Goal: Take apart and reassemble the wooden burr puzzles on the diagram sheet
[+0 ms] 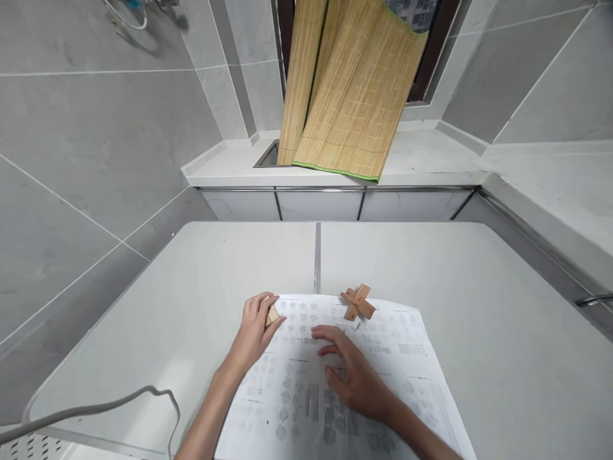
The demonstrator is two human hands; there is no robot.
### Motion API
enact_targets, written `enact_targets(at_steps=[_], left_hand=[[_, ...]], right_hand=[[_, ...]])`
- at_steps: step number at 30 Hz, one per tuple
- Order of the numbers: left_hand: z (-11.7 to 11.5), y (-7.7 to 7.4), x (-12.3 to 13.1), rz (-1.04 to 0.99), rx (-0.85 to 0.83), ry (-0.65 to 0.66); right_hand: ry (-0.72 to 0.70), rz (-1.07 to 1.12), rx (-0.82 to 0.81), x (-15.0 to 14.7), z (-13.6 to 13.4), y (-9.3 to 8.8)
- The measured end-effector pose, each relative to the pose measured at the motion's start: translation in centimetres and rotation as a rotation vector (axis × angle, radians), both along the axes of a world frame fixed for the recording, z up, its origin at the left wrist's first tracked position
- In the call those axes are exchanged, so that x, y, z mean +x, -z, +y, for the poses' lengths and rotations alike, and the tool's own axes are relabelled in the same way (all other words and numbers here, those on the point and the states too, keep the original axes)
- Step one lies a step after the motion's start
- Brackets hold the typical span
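Observation:
A large white instruction sheet [306, 364], printed with rows of small diagrams, lies on the table in front of me. At its upper left edge, my left hand [256, 322] has its fingers and thumb closed round a small pale wooden block [272, 314]; much of the block is hidden by the fingers. My right hand [352, 374] is over the middle of the sheet, fingers apart and slightly curled, holding nothing. Beyond it, on the sheet's upper right part, rests a cluster of crossed brown wooden pieces [358, 303].
The sheet lies on a white table [407, 262] with a seam down its middle. A grey cable [110, 404] crosses the near left corner, by a white perforated object [36, 447]. Past the far edge, a bamboo mat [354, 96] hangs over a white counter [431, 153].

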State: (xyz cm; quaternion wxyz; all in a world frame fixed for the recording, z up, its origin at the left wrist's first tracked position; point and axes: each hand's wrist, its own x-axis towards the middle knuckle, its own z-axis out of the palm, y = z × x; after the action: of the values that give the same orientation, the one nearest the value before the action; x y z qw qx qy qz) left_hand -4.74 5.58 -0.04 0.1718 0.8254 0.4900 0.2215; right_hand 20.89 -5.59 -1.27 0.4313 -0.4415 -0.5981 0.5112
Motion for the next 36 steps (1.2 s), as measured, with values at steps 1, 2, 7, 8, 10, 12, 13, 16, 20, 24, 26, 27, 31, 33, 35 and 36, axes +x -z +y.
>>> enact_targets(at_steps=[1, 2, 7, 8, 10, 12, 13, 16, 20, 24, 26, 27, 31, 33, 35, 36], left_hand=[[0.5, 0.0, -0.2, 0.003, -0.005, 0.005], [1.0, 0.0, -0.4, 0.007, -0.010, 0.011], [1.3, -0.5, -0.7, 0.024, -0.010, 0.027], [1.2, -0.7, -0.6, 0.030, 0.007, 0.027], [1.0, -1.3, -0.1, 0.037, 0.053, 0.026], [0.9, -1.9, 0.9, 0.020, 0.089, 0.021], [0.8, -2.1, 1.6, -0.004, 0.096, 0.020], [0.7, -2.5, 4.7, -0.145, 0.084, 0.026], [0.6, -1.8, 9.0, -0.414, -0.090, 0.041], [0.7, -0.5, 11.0, -0.554, -0.359, 0.047], [0.8, 0.0, 11.1, -0.581, -0.414, 0.047], [0.8, 0.1, 11.0, -0.586, -0.422, 0.045], [0.9, 0.1, 10.9, -0.584, -0.430, 0.039], [0.8, 0.0, 11.0, -0.578, -0.433, 0.039], [0.7, -0.1, 11.1, -0.576, -0.429, 0.038], [0.7, -0.2, 11.2, -0.576, -0.426, 0.036]], right_hand=[[0.002, -0.006, -0.009, 0.0, 0.1, -0.1], [0.005, -0.011, -0.010, 0.1, 0.2, -0.1], [0.019, 0.059, -0.026, 0.2, 0.8, -0.3], [0.023, 0.098, -0.054, 0.2, 0.9, -0.4], [0.030, 0.189, -0.139, 0.3, 1.2, -0.7], [0.040, 0.301, -0.224, 0.5, 1.4, -0.8], [0.046, 0.369, -0.265, 0.6, 1.5, -0.9], [0.088, 0.613, -0.382, 0.9, 1.9, -0.6], [0.159, 0.883, -0.512, 1.3, 2.4, 0.0], [0.204, 1.093, -0.610, 2.1, 2.8, -0.1], [0.210, 1.180, -0.636, 2.5, 3.0, -0.3], [0.206, 1.213, -0.646, 2.7, 3.1, -0.3], [0.174, 1.267, -0.675, 3.1, 3.5, -0.2], [0.163, 1.283, -0.679, 3.3, 3.6, 0.1], [0.153, 1.309, -0.681, 3.4, 3.7, 0.3], [0.143, 1.325, -0.680, 3.4, 3.8, 0.4]])
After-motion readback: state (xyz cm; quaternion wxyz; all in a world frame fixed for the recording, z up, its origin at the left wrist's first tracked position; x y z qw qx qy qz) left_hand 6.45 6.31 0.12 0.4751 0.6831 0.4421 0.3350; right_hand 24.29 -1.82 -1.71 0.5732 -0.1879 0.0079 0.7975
